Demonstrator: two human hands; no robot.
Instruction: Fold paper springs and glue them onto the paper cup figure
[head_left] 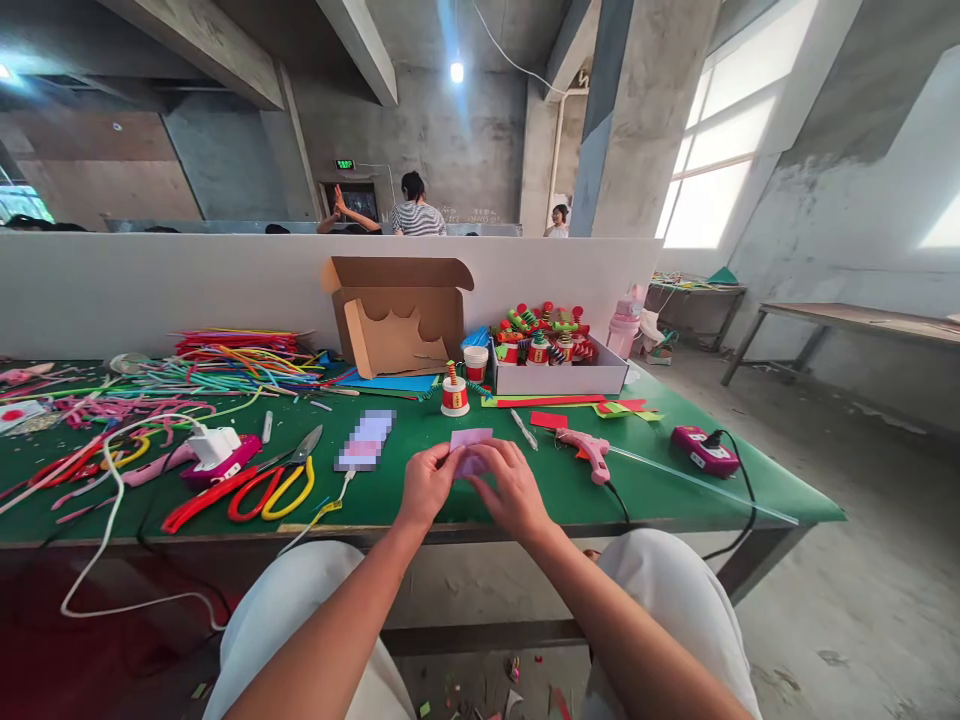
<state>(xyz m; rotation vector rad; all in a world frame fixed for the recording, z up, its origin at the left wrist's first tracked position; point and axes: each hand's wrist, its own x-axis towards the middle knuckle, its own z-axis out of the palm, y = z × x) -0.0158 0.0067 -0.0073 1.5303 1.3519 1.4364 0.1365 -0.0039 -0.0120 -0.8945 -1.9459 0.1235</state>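
A small piece of light purple paper (471,437) is held up over the front part of the table. My left hand (429,487) pinches its left side between thumb and fingers. On its right side, the fingers of my right hand (510,485) are closed on the same paper; they cover part of it. Just beyond stands a red and white paper cup figure (454,396) with a coiled stem on top and dark green curled arms. A pink hot glue gun (589,452) lies to the right of my right hand, and a white pen-like stick (523,430) lies nearer.
Scissors with red and yellow handles (289,480) and a blurred phone (367,440) lie left. Colourful pipe cleaners (240,360) pile farther left. A box (559,378) of finished cup figures and an open cardboard box (405,330) stand behind. A purple power socket (705,450) sits right.
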